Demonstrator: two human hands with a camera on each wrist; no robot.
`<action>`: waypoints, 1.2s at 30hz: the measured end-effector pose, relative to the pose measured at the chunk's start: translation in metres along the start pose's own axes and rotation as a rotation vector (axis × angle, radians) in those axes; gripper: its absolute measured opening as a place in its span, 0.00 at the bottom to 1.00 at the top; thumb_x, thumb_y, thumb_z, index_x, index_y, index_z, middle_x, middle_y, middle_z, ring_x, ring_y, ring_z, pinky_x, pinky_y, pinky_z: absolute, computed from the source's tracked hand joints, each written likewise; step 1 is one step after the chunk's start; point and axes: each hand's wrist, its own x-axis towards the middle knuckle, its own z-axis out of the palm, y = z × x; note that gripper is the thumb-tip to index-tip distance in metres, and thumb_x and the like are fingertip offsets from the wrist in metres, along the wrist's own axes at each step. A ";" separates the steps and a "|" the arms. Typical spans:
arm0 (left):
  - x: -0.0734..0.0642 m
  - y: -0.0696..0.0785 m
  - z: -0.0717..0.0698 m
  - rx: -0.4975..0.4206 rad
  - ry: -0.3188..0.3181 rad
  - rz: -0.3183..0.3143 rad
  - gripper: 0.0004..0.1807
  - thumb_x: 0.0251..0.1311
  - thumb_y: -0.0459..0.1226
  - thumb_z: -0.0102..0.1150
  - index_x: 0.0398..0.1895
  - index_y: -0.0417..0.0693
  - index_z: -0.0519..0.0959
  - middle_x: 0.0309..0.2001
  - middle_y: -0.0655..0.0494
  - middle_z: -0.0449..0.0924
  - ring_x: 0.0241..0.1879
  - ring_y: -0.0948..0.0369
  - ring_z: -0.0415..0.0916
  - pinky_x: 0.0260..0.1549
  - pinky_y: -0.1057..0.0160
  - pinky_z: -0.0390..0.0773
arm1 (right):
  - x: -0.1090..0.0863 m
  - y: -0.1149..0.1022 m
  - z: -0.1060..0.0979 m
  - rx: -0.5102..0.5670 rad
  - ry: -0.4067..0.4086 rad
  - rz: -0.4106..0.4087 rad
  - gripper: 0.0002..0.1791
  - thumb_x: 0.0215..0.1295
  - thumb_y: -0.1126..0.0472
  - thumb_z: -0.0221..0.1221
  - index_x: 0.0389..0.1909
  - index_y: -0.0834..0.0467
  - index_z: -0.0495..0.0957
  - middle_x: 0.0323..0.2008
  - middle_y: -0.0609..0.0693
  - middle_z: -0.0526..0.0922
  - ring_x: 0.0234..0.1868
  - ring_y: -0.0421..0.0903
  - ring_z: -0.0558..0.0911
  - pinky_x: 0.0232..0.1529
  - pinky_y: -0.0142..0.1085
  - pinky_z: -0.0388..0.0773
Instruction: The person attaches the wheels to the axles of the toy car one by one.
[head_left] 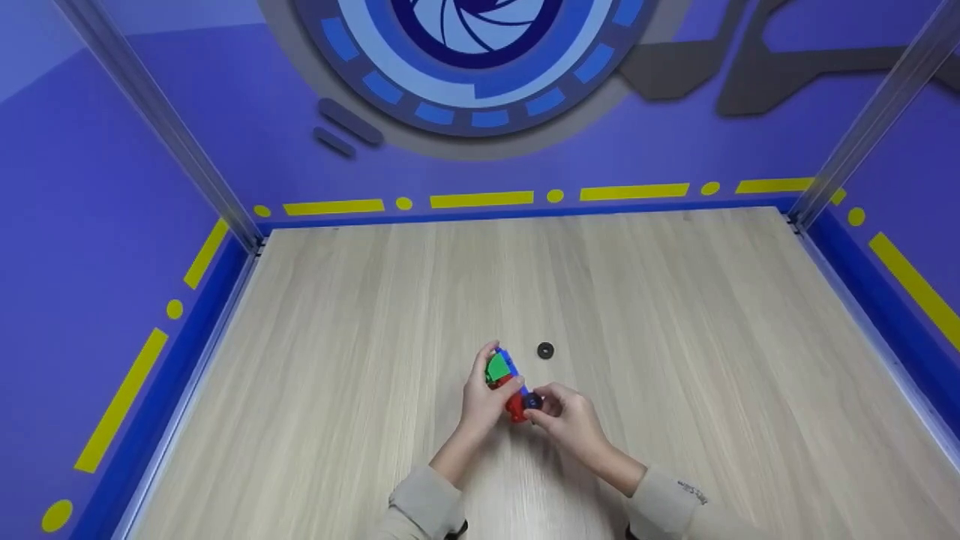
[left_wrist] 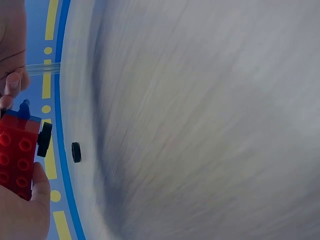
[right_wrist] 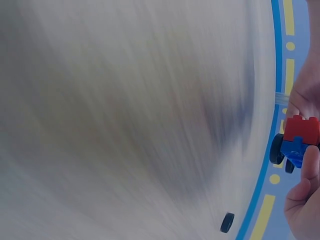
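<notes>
A toy car (head_left: pixel 514 407) of red, blue and green building bricks is held by my left hand (head_left: pixel 483 397), thumb across its near side. At the car's near right end, my right hand (head_left: pixel 574 424) pinches a black wheel (head_left: pixel 532 401) between thumb and fingers. The left wrist view shows the red studded brick (left_wrist: pixel 17 157) with another wheel (left_wrist: pixel 44 140) on its side. From the right wrist, the blue end (right_wrist: pixel 295 150) shows below the red brick, with a wheel (right_wrist: pixel 276 149) beside it; my right fingers partly cover this end.
A loose black wheel (head_left: pixel 545 350) lies on the wooden table (head_left: pixel 360 337), just beyond the hands. Blue-purple panels (head_left: pixel 480 172) with yellow marks wall the table at the back and both sides, with metal posts at the corners.
</notes>
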 end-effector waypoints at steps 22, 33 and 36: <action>-0.007 0.012 0.005 -0.103 0.028 -0.010 0.31 0.51 0.40 0.60 0.59 0.52 0.59 0.53 0.41 0.70 0.44 0.55 0.74 0.41 0.58 0.76 | -0.002 -0.001 0.001 0.107 -0.012 0.078 0.14 0.46 0.61 0.65 0.32 0.62 0.74 0.20 0.49 0.74 0.21 0.34 0.69 0.21 0.25 0.69; -0.002 0.004 0.006 -0.123 0.019 -0.026 0.31 0.51 0.43 0.60 0.58 0.56 0.60 0.51 0.44 0.73 0.43 0.58 0.74 0.40 0.60 0.76 | -0.002 -0.005 0.002 0.107 -0.038 0.091 0.16 0.47 0.59 0.65 0.34 0.62 0.74 0.21 0.49 0.74 0.20 0.33 0.69 0.20 0.25 0.69; -0.001 0.002 0.005 -0.102 0.029 -0.021 0.30 0.51 0.43 0.60 0.58 0.56 0.60 0.49 0.44 0.74 0.41 0.59 0.74 0.39 0.61 0.75 | -0.001 -0.003 0.002 0.104 -0.066 0.079 0.16 0.48 0.58 0.64 0.34 0.62 0.74 0.21 0.49 0.74 0.20 0.33 0.69 0.20 0.25 0.69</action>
